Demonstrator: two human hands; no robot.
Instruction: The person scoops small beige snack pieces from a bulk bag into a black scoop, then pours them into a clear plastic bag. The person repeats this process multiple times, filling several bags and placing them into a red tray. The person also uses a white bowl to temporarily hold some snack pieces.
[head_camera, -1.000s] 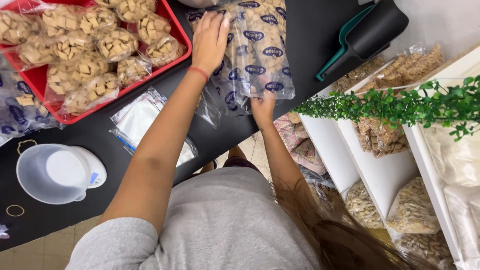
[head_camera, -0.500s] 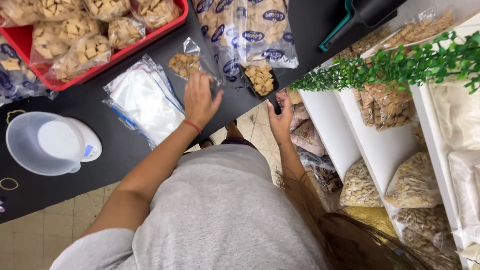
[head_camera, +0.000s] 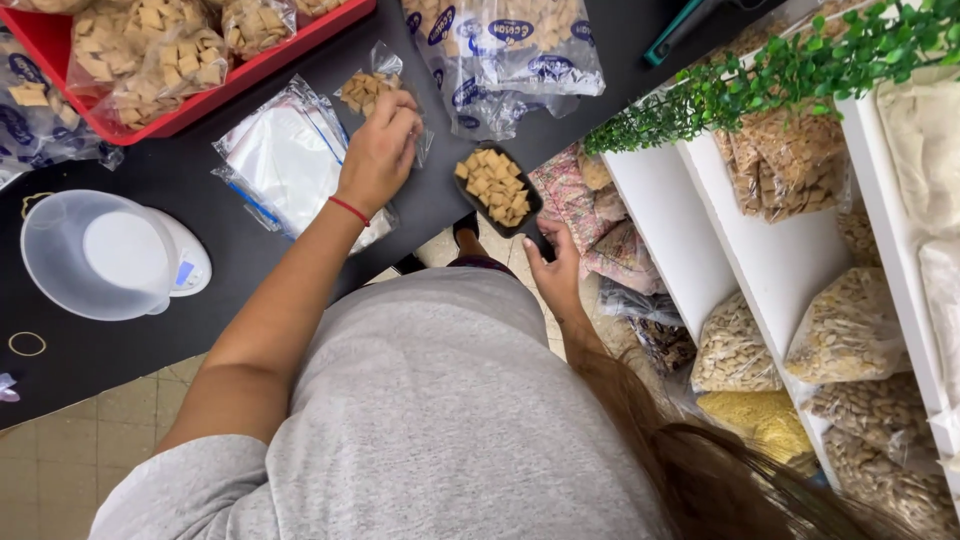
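Note:
My left hand (head_camera: 378, 150), with a red band at the wrist, rests on a small clear bag (head_camera: 362, 88) that holds a few tan cereal squares and lies on the black table (head_camera: 180, 180). My right hand (head_camera: 556, 272) grips the handle of a black scoop (head_camera: 497, 188) heaped with the same squares. The scoop hangs at the table's edge, just right of the small bag. Behind both lies a large printed clear bag of cereal squares (head_camera: 510, 50).
A stack of flat clear bags (head_camera: 285, 160) lies left of my left hand. Further left stand a white scale with a clear bowl (head_camera: 100, 255) and a red tray of filled bags (head_camera: 150, 50). White shelves (head_camera: 770, 260) with bagged goods and a green garland (head_camera: 800, 70) are on the right.
Both hands came back from the large printed bag. My right hand now carries the scoop full of squares near the table edge, and my left hand has settled on the small bag.

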